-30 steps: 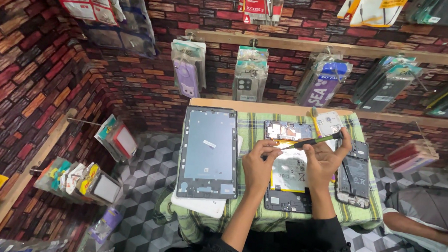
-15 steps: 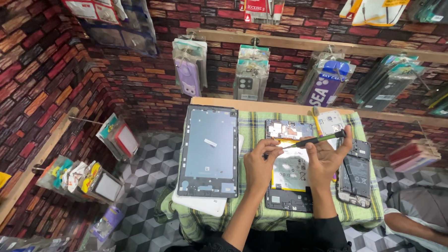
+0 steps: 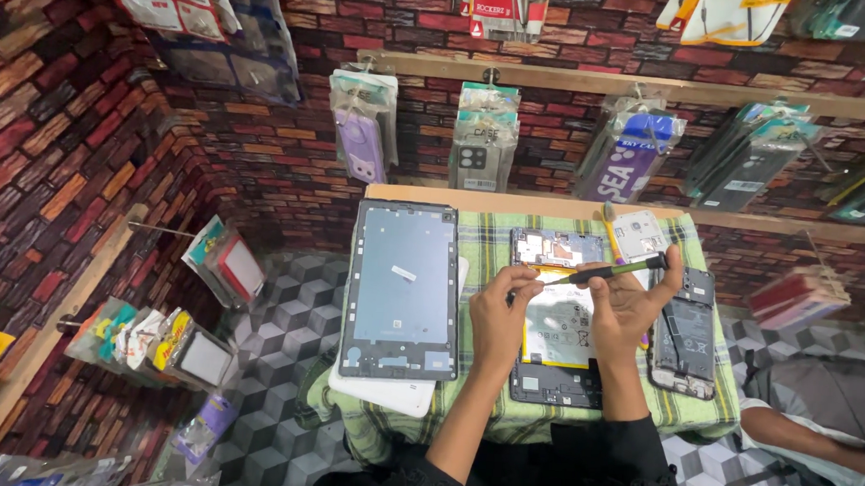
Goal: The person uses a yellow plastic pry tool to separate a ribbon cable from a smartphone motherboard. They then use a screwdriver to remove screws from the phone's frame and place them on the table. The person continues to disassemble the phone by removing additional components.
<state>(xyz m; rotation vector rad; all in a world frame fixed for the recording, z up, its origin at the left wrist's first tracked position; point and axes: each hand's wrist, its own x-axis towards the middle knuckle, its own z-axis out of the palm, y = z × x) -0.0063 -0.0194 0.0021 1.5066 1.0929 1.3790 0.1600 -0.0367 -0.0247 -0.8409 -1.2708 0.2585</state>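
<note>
Holding a green-handled screwdriver (image 3: 612,270) level over the opened tablet (image 3: 556,314), the right hand (image 3: 632,303) clenches its handle; the left hand (image 3: 500,317) pinches its tip.

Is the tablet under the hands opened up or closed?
Opened. The tablet lies flat with its back off, circuit board and battery bare. A separate screen frame lies beside it.
</note>
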